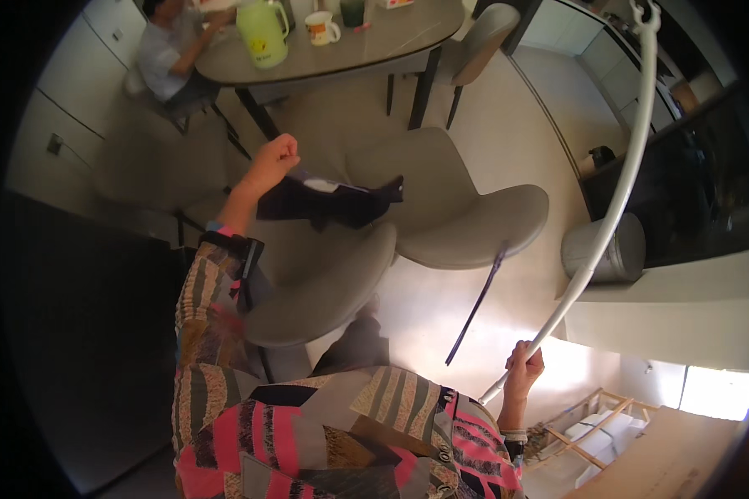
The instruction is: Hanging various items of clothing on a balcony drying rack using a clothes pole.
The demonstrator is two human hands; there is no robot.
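My right hand (525, 365) is closed around the lower part of a long white pole (599, 246). The pole rises toward the top right and ends in a forked hook. My left hand (277, 161), fingers curled, is raised over the grey chairs. Right below it is a dark cloth item (331, 203) with a pale patch, overlapping the chair seats in view; whether my fingers grip it is unclear. A thin dark strip or rod (476, 309) shows to the right, by the edge of a grey chair (505, 218).
Another grey chair (324, 299) stands close before me. Ahead, an oval table (374, 59) holds a green pitcher (262, 34) and a mug (321, 29); a person (168, 59) sits at its left. A metallic bin (624, 246) and a wooden frame (577, 446) are at the right.
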